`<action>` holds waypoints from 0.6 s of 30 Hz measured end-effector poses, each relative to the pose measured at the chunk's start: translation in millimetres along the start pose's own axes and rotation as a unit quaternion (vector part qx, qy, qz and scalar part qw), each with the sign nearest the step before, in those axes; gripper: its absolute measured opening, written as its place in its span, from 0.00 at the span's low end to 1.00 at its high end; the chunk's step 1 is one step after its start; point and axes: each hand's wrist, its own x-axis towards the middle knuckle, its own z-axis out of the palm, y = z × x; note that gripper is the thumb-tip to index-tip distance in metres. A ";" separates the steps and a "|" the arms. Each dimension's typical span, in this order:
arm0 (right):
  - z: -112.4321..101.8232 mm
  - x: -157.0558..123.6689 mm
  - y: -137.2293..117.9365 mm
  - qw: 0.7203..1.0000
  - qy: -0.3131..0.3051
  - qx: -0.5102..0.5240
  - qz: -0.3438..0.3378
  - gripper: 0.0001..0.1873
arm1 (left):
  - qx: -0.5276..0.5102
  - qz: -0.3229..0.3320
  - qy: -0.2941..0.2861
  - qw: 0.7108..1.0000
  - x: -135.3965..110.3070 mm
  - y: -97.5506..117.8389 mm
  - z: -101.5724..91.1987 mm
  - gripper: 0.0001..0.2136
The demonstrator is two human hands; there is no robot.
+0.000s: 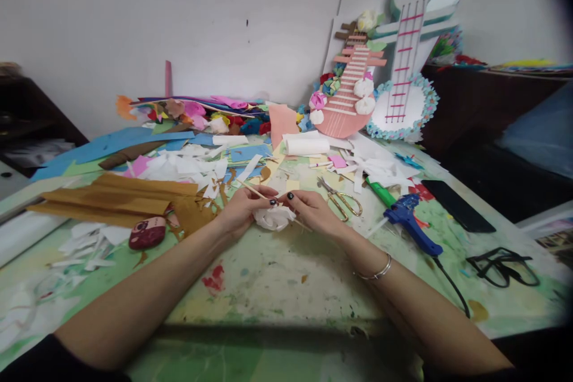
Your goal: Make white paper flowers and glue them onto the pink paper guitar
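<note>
Two bare hands meet over the near middle of the paint-stained table point(259, 286), crumpled white paper point(274, 219) between them, held just off the surface as far as one can judge. Left hand point(245, 209): fingers narrow, thumb pressed on the paper's far left edge, close to a thin stick point(248, 187) that slants from far left to near right behind or through the bunch. Right hand point(313, 210): thumb and forefinger pinched at the paper's far right edge, other fingers curled beneath. Undersides hidden; cannot tell which fingers bear the stick. Handling, by judgement: light pinch, since thin paper would tear or flatten under a hard one; left steadies stick and base together, right gathers in small, even folds; turning the stick rather than dragging the paper should keep the layers round. Scissors point(330, 191) lie just beyond the right hand, blades pointing far left; blue glue gun point(412, 224) farther right, its nozzle best kept clear of the right wrist. Brown crepe paper point(116, 197) lies to the left, a dark red case point(147, 233) at its near edge.
</note>
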 end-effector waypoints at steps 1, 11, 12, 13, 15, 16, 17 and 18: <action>1.1 0.2 0.2 1.000 0.000 0.009 0.005 0.24 | 0.005 0.003 -0.007 1.000 -0.5 -0.2 0.2 0.17; 1.6 0.3 0.6 0.998 -0.063 -0.007 0.017 0.15 | 0.015 0.035 -0.015 0.999 -3.2 1.3 1.8 0.17; 1.7 0.1 0.0 0.998 -0.067 -0.008 0.013 0.15 | 0.019 0.039 -0.014 0.999 -3.3 1.4 2.3 0.17; 1.7 -0.2 -0.6 0.998 -0.067 -0.010 0.011 0.15 | 0.022 0.042 -0.014 0.999 -3.5 1.5 2.8 0.17; 1.4 -0.8 -1.9 0.998 -0.060 -0.015 0.006 0.14 | 0.028 0.043 -0.014 0.999 -3.7 1.7 3.7 0.17; 1.2 -1.2 -2.6 0.998 -0.053 -0.019 0.006 0.14 | 0.031 0.042 -0.016 0.999 -3.8 1.8 4.0 0.17; 1.1 -1.8 -3.5 0.999 -0.043 -0.023 0.008 0.14 | 0.033 0.039 -0.016 0.999 -4.0 2.0 4.2 0.18; 1.1 -2.5 -4.4 0.999 -0.035 -0.028 0.010 0.14 | 0.034 0.036 -0.016 0.999 -4.3 2.1 4.2 0.18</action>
